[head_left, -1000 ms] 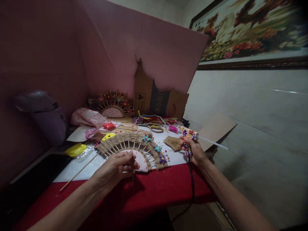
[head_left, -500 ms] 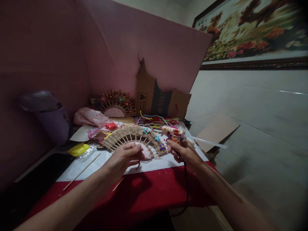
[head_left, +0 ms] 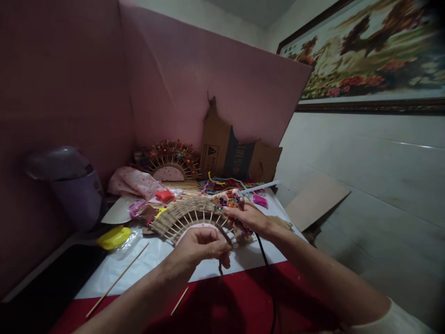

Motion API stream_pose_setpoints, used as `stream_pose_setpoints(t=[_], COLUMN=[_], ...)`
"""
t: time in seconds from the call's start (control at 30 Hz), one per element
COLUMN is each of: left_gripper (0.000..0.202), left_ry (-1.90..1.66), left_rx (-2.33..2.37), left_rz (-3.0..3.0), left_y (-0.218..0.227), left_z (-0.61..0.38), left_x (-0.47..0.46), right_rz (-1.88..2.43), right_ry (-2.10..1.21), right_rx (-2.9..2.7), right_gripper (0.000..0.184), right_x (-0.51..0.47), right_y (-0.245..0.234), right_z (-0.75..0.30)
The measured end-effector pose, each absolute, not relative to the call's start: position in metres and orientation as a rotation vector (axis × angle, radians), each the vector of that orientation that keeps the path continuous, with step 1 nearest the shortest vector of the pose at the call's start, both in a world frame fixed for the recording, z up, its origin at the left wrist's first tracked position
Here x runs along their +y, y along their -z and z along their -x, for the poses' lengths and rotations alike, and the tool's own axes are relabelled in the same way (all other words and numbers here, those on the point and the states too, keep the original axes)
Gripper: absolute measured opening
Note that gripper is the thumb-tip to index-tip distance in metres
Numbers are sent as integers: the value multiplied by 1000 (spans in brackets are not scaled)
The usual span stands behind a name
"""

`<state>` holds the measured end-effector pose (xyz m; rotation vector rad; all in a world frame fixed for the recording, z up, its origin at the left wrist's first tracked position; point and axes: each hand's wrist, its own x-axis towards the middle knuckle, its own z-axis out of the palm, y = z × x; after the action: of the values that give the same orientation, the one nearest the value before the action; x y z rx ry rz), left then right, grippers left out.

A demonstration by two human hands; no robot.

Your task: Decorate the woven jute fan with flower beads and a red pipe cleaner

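Above the near part of the white sheet (head_left: 149, 255), the left hand (head_left: 205, 246) pinches a thin dark strip (head_left: 220, 268) that dangles below its fingers. Just beyond and to the right, the right hand (head_left: 248, 215) grips a patterned hot glue gun (head_left: 227, 197), its long axis running sideways, glue stick (head_left: 260, 187) jutting rightward. Behind the left hand, the nearer one, lies the woven fan (head_left: 184, 208), arching away; the glue gun overlaps its right side in view.

right hand (head_left: 253, 217) | glue gun (head_left: 228, 197) | moved left | now over woven fan (head_left: 184, 209)
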<state>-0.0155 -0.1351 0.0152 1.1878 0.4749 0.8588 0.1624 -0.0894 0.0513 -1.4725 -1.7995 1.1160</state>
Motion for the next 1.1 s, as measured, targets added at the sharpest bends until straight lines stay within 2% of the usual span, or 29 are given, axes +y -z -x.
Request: stream_pose_setpoints(t=[0.33,0.87,1.1], left_gripper=[28,36,36], left_ry=[-888,-880,-881], left_rx=[523,587,573], left_rz=[-1104,-1126,-1118], left_y=[10,13,16], left_z=[17,16,15], left_x=[-136,-133,-134], right_rz=[1585,1612,1668], right_ry=[-1124,-1103,-1029], right_rx=[-1904,-1907,-1940], right_gripper=[35,33,39], right_x=[-73,-66,-65], right_y=[-47,-41,-41], right_z=[-155,-144,-143])
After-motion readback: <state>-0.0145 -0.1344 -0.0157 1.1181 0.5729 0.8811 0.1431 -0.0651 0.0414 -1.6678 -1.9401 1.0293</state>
